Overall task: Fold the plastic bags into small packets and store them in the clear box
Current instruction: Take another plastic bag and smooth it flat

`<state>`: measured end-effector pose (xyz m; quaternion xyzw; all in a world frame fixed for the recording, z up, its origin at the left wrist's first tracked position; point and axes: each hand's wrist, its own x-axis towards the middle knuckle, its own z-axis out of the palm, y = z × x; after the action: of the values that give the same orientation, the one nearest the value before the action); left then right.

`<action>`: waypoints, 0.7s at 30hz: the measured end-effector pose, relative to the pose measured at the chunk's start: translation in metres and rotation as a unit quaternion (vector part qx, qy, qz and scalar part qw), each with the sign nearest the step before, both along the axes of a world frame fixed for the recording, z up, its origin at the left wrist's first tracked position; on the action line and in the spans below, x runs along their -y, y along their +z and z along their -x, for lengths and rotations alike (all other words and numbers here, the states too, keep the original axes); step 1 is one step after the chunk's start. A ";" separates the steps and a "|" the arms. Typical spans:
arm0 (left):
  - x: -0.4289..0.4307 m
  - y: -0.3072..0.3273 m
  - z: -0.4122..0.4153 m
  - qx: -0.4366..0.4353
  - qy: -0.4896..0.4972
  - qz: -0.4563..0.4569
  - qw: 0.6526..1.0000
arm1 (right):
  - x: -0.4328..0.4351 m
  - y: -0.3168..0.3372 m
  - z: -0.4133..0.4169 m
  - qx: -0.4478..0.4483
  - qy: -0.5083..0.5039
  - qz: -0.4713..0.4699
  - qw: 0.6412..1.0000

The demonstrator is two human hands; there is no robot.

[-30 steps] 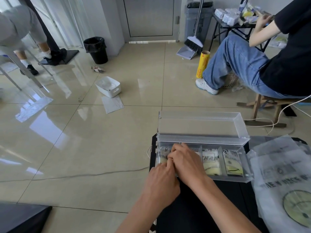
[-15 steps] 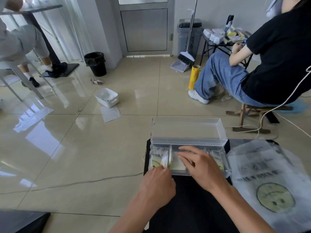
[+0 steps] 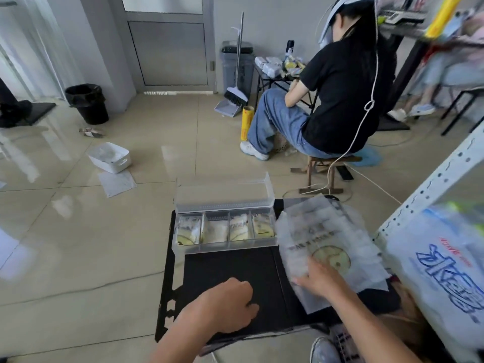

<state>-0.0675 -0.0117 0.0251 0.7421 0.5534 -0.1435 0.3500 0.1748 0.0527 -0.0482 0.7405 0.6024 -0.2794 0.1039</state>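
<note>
R hand [image 3: 323, 281]: on near-left corner of the plastic bags [image 3: 324, 229]; fingers stretched leftward over the edge, blurred. Cannot tell whether pinching the film or just lying on it.
L hand [image 3: 225, 306]: knuckles up on black board [image 3: 230, 268], fingers loosely curled, nothing in them.
Plastic bags: flat stack, translucent white w/ dark lettering & a yellow-green round face print. On board's right side, overhanging its right edge, left edge up against clear box's right end.
Clear box [image 3: 225, 248]: across board's far edge, left end sticking out past the board. 4 compartments in a row.
Lid [image 3: 222, 197]: hinged open, standing up behind the box.
Folded packets [image 3: 239, 229]: one per compartment, upright, same print showing; 2nd from left paler, print not readable.
Board: flat, black, notched along left edge, above glossy tiled floor [image 3: 78, 244].
Shelf upright [image 3: 432, 184]: white, perforated, slanting up at right. Printed bag [image 3: 445, 271] w/ blue characters just beside it, blurred.
Seated person [image 3: 340, 87]: beyond box, back to camera, black top, jeans, on wooden stool [image 3: 322, 169], at small table w/ packets.
White cable [image 3: 366, 108]: hanging down that person's back to floor.
Floor items, well apart from board: white tub [image 3: 110, 157], black bin [image 3: 87, 103], broom & dustpan [image 3: 233, 98], yellow roll [image 3: 246, 121].
</note>
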 end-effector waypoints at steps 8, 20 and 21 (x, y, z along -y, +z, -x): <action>0.019 -0.002 -0.033 0.169 0.117 0.040 0.978 | 0.028 0.028 -0.009 -0.089 0.017 -0.247 0.965; 0.025 0.035 -0.031 0.482 0.343 -0.111 0.799 | 0.087 0.107 0.042 -0.430 0.044 -0.375 0.820; 0.025 0.038 -0.023 0.436 0.295 -0.213 0.823 | 0.086 0.113 0.037 -0.462 0.034 -0.343 0.817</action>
<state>-0.0442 -0.0370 0.0629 0.5847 0.5520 0.4270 0.4136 0.1378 -0.0334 0.0644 0.4915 0.6612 -0.3597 -0.4379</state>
